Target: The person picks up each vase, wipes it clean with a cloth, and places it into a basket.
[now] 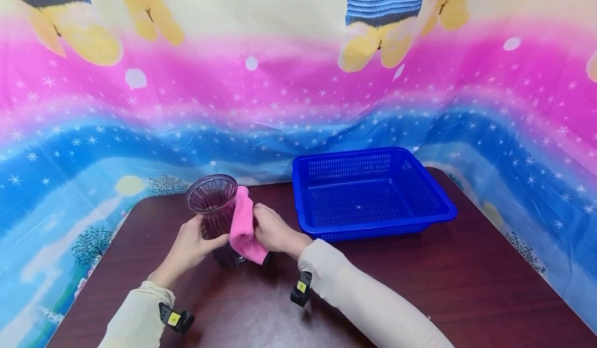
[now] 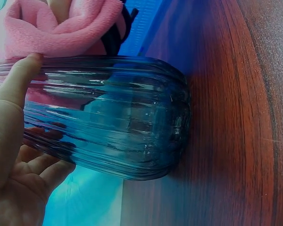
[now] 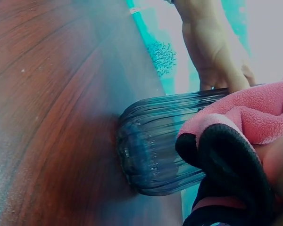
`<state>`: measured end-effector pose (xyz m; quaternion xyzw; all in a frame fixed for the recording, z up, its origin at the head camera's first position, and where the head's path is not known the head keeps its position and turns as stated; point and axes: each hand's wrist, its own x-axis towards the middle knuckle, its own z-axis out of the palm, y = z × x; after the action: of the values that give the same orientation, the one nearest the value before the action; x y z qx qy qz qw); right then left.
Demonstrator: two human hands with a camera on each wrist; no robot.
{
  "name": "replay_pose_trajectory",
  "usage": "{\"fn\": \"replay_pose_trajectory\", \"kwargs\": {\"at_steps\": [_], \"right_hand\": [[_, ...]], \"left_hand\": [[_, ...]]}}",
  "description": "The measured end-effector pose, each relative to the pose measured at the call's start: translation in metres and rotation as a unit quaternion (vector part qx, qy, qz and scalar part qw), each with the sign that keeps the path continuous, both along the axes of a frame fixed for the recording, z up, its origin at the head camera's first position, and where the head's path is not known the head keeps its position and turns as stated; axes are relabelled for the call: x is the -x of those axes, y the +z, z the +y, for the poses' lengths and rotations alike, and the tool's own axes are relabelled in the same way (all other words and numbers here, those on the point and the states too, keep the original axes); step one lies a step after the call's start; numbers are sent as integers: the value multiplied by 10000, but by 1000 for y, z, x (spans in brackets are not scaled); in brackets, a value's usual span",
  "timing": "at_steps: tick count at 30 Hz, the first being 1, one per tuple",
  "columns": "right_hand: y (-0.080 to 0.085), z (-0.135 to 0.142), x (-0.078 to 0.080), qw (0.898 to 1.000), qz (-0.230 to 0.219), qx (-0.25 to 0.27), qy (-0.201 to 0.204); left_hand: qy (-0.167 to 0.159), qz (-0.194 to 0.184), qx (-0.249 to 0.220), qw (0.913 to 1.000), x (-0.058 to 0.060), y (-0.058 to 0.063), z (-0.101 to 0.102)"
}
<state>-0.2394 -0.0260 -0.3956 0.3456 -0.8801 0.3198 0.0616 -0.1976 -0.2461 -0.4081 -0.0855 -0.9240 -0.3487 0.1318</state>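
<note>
- Glass vase [image 1: 216, 222], tinted and ribbed with a flared mouth, stands upright or nearly so toward the left of the dark wood tabletop [image 1: 466, 265]; whether its base bears fully on the wood, I cannot tell.
- The left hand [image 1: 188, 241] is clamped round the vase's body from the left, its thumb on the near side.
- The right hand [image 1: 275, 228] grips a bunched pink cloth [image 1: 242, 223] with dark edging, held against the vase's right side from beside the rim downward.
- A blue basket [image 1: 368, 228] sits to the right, toward the far edge, apart from the vase; a patterned curtain [image 1: 280, 88] hangs behind.
- Smooth glass could slip or turn if the left hand's hold loosens.
- A hard push from the right could tip the vase leftward, as it looks tall for its base.
- A cloth fold could snag the flared rim and drag it over.
- A wide swing rightward could knock the basket.
</note>
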Motion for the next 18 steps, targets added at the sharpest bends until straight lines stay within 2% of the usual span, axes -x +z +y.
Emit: {"fn": "replay_pose_trajectory", "kwargs": {"at_steps": [5, 18], "right_hand": [[6, 0, -2, 9997, 212, 138, 54], [16, -4, 0, 9999, -34, -83, -96]], "left_hand": [[-5, 58, 94, 9999, -1, 1, 0], [-27, 103, 95, 9999, -1, 0, -1]]}}
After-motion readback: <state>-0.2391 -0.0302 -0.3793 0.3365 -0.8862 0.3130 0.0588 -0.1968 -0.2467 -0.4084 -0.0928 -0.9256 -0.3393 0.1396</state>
